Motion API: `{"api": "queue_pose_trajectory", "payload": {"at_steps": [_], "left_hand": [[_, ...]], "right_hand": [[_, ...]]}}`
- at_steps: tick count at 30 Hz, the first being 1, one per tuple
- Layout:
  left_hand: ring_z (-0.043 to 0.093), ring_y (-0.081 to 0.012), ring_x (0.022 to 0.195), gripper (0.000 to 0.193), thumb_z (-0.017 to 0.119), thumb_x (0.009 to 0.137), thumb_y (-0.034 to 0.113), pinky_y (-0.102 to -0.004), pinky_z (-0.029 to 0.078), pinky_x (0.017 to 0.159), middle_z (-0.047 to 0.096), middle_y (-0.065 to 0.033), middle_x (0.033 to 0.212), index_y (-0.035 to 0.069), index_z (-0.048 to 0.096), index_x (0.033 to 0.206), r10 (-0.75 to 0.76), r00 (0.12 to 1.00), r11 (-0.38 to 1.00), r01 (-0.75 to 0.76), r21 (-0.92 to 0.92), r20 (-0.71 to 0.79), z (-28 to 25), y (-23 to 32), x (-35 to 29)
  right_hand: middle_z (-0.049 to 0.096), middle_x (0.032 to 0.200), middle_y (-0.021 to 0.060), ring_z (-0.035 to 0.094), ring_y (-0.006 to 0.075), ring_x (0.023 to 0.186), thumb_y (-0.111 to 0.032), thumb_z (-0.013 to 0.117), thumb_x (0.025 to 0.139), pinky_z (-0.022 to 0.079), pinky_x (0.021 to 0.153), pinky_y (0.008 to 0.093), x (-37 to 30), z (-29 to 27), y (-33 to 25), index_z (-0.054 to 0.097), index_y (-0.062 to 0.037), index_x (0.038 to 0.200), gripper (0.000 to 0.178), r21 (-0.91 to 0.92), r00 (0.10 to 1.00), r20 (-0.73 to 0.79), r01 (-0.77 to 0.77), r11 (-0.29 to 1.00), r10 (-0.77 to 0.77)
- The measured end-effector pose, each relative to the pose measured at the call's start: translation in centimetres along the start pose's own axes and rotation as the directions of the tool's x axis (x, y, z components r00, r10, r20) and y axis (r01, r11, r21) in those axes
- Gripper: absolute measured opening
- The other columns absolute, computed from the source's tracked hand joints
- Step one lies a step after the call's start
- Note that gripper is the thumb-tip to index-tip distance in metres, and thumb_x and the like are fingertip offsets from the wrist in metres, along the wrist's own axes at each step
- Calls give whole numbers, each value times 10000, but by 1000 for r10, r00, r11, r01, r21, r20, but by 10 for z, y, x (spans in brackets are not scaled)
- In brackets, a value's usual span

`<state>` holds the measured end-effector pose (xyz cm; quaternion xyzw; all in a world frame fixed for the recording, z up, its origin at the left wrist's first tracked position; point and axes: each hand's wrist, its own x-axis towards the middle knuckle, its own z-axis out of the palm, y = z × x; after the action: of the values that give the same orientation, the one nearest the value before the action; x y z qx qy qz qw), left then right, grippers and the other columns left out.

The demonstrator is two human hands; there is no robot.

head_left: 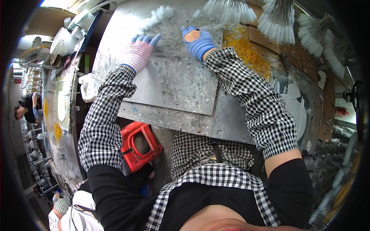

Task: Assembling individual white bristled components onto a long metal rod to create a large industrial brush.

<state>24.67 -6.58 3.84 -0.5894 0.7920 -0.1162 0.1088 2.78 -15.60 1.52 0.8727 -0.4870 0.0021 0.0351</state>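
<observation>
My left hand [139, 52], in a pink-and-white striped glove with blue fingertips, lies open with its fingers stretched apart. It is at the near left side of a loose pile of thin wire-stemmed brushes [169, 36]. Their white bristle ends [160, 15] point toward the far left. Across the pile, my right hand [198, 41] wears a blue glove with a hole over its back. Its fingers are bent in beside the wire stems, and what they grip is hidden. A whitish brush [212, 27] shows just beyond that hand.
The metal-topped worktable [185, 84] is scuffed. Fanned brush bundles [275, 23] line its far right. Yellow rubber bands [248, 50] lie heaped near my right forearm. A red plastic stool [140, 146] stands below the table's left edge. Another person [31, 107] is at the far left.
</observation>
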Motion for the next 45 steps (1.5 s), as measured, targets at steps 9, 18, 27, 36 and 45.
{"api": "queue_pose_trajectory", "payload": {"at_steps": [9,18,27,36,45], "left_hand": [[548,-235,1179,529,596,855,73,-397,450,1050,563,-57,1201,225,547,1359,238,966,969,-229,95,-97,34,-46,-27],[409,-275,1435,763,720,793,46,-441,312,1217,459,-108,1507,207,396,1464,369,851,910,-413,-43,-374,1,-39,-6],[625,-280,1115,220,551,880,108,-424,385,1154,648,-104,1046,73,603,1091,397,916,914,-401,67,57,-2,-28,-31],[605,-246,1090,173,626,822,158,-411,450,976,649,-62,1078,126,659,989,150,984,988,-152,14,100,-18,16,-54],[421,-245,1406,172,571,932,209,-427,422,1046,363,-65,1611,101,615,1059,126,958,987,-146,-64,-257,-23,50,-86]], "right_hand": [[675,1054,174,680,344,951,-200,553,948,558,840,421,-4,8,-1,647,-32,1080,234,53,955,-157,264,963,-253],[678,1081,133,673,299,1019,-158,547,955,549,930,405,-5,0,-54,696,-129,1138,237,216,619,-159,782,584,-770],[723,1060,62,702,266,928,-162,581,905,543,889,381,47,-10,-32,721,-121,1078,226,232,828,-484,432,871,-281],[762,942,126,738,287,887,-141,574,910,547,785,388,134,34,31,748,-88,1026,217,-36,976,-159,-157,987,150],[758,995,155,743,283,900,-165,618,886,577,744,420,-56,-61,-32,718,-32,1090,264,229,940,41,322,919,-340]]}}
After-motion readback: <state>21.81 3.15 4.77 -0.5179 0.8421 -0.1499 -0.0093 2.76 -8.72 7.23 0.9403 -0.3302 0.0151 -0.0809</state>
